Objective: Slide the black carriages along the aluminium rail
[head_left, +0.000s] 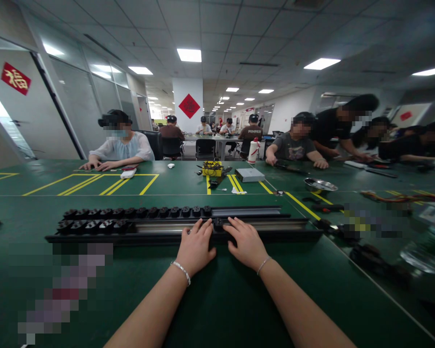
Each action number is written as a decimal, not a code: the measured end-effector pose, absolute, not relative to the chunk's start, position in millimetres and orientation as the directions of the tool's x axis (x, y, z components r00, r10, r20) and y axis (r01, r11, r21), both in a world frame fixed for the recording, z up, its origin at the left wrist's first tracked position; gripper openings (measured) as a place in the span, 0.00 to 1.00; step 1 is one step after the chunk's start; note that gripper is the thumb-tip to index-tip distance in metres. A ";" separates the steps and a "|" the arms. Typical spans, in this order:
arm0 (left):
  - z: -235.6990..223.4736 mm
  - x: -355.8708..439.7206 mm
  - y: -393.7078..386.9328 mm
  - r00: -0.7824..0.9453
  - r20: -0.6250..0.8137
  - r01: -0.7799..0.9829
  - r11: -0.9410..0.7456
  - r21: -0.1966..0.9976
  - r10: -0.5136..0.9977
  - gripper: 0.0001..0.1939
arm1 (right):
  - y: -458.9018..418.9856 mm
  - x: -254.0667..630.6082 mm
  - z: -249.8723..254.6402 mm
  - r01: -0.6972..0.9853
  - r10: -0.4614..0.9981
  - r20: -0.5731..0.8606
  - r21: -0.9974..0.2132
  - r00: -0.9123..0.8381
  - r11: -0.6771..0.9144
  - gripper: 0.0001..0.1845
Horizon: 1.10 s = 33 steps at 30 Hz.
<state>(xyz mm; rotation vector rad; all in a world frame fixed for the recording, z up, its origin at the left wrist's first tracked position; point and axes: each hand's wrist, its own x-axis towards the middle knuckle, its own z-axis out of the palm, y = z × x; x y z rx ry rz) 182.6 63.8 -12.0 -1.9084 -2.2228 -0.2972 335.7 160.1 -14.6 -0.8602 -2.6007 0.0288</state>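
Two long black track rails lie side by side across the green table. Both my hands rest over the near rail (pixel 159 226), fingers stretched out and holding nothing between them. A single small black module (pixel 218 223) sits in this rail, between my left hand (pixel 197 247) and my right hand (pixel 248 242); the fingertips are close on either side, and I cannot tell whether they touch it. More black modules (pixel 92 225) stand in a row at this rail's left end. The far rail (pixel 246 211) carries a longer row of similar modules (pixel 141 212).
On the right are a metal bowl (pixel 321 184), dark tools (pixel 322 207), loose wires (pixel 384 197) and a plastic bottle (pixel 426 246). A yellow box of cables (pixel 212 169) and a grey box (pixel 249 174) stand farther back. Several people sit around the table (pixel 217 299).
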 end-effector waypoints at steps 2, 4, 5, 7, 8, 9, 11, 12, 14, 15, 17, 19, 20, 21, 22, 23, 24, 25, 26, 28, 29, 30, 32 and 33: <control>-12.7 182.8 64.0 -0.147 0.284 0.989 0.146 0.022 0.948 0.31 | 160.5 335.6 -14.9 0.566 0.575 0.366 -0.144 -0.732 0.812 0.25; -13.5 182.4 64.1 -0.135 0.297 0.991 0.136 0.018 0.945 0.31 | 161.1 335.5 -15.0 0.563 0.573 0.368 -0.147 -0.732 0.813 0.25; -13.8 182.1 64.1 -0.128 0.305 0.991 0.130 0.016 0.944 0.30 | 161.4 335.6 -15.0 0.562 0.573 0.369 -0.150 -0.732 0.814 0.25; -14.0 181.9 64.0 -0.124 0.314 0.992 0.125 0.015 0.941 0.30 | 161.7 335.7 -15.0 0.559 0.573 0.369 -0.154 -0.732 0.814 0.24; -13.7 182.0 64.0 -0.127 0.314 0.992 0.128 0.015 0.941 0.30 | 161.8 335.7 -14.9 0.559 0.573 0.367 -0.155 -0.733 0.814 0.24; -13.3 182.2 63.9 -0.132 0.310 0.991 0.134 0.016 0.942 0.30 | 161.9 335.8 -14.8 0.559 0.574 0.365 -0.156 -0.733 0.814 0.24; -12.3 183.0 63.9 -0.144 0.296 0.989 0.145 0.018 0.944 0.30 | 161.9 335.8 -14.8 0.561 0.575 0.365 -0.157 -0.732 0.813 0.24; -12.0 183.3 63.8 -0.147 0.288 0.989 0.147 0.019 0.946 0.30 | 161.9 335.8 -14.8 0.561 0.576 0.367 -0.158 -0.730 0.812 0.24; -11.9 183.6 63.9 -0.150 0.281 0.988 0.150 0.021 0.948 0.30 | 161.8 335.7 -14.9 0.561 0.576 0.369 -0.161 -0.729 0.812 0.24; -12.2 183.6 63.9 -0.150 0.282 0.988 0.150 0.021 0.948 0.31 | 161.7 335.6 -15.0 0.559 0.575 0.370 -0.162 -0.730 0.813 0.24; -13.4 183.4 64.1 -0.145 0.294 0.989 0.146 0.020 0.945 0.31 | 161.6 335.6 -15.2 0.555 0.572 0.370 -0.161 -0.732 0.816 0.24; -14.7 183.1 64.1 -0.137 0.307 0.990 0.138 0.020 0.942 0.31 | 161.4 335.6 -15.4 0.553 0.567 0.376 -0.157 -0.733 0.819 0.24; -15.2 183.0 64.1 -0.134 0.311 0.991 0.135 0.019 0.941 0.31 | 161.4 335.7 -15.5 0.550 0.563 0.379 -0.155 -0.734 0.821 0.24; -15.5 182.9 64.1 -0.135 0.311 0.991 0.136 0.019 0.941 0.31 | 161.3 335.8 -15.6 0.548 0.561 0.382 -0.153 -0.734 0.822 0.25; -15.7 182.9 64.0 -0.138 0.310 0.990 0.138 0.019 0.941 0.31 | 161.4 336.0 -15.7 0.547 0.560 0.383 -0.153 -0.735 0.823 0.25; -15.8 183.0 63.9 -0.141 0.308 0.990 0.142 0.020 0.941 0.31 | 161.4 336.1 -15.8 0.547 0.560 0.382 -0.153 -0.735 0.823 0.25; -15.8 183.0 63.8 -0.142 0.309 0.989 0.143 0.020 0.940 0.31 | 161.6 336.3 -15.9 0.547 0.560 0.381 -0.154 -0.735 0.823 0.25; -15.8 183.0 63.7 -0.141 0.311 0.990 0.142 0.020 0.940 0.31 | 161.8 336.5 -16.0 0.547 0.561 0.381 -0.156 -0.735 0.822 0.24; -15.9 183.0 63.7 -0.138 0.316 0.990 0.139 0.020 0.939 0.31 | 162.1 336.7 -16.2 0.547 0.561 0.381 -0.156 -0.735 0.822 0.24; -16.3 182.9 63.9 -0.129 0.328 0.991 0.130 0.020 0.936 0.31 | 163.0 337.2 -16.8 0.542 0.556 0.386 -0.156 -0.736 0.826 0.24; -16.6 183.0 64.2 -0.128 0.331 0.992 0.128 0.019 0.935 0.31 | 163.5 337.4 -17.2 0.539 0.554 0.390 -0.156 -0.736 0.827 0.24; -16.9 183.0 64.5 -0.128 0.333 0.991 0.129 0.020 0.934 0.31 | 163.9 337.7 -17.5 0.537 0.551 0.393 -0.156 -0.737 0.829 0.24; -17.3 183.2 65.1 -0.134 0.331 0.991 0.135 0.020 0.934 0.31 | 164.7 338.0 -18.1 0.534 0.548 0.398 -0.157 -0.736 0.831 0.23; -17.3 183.3 65.3 -0.136 0.330 0.990 0.137 0.019 0.934 0.31 | 165.0 338.0 -18.3 0.533 0.547 0.398 -0.157 -0.736 0.831 0.23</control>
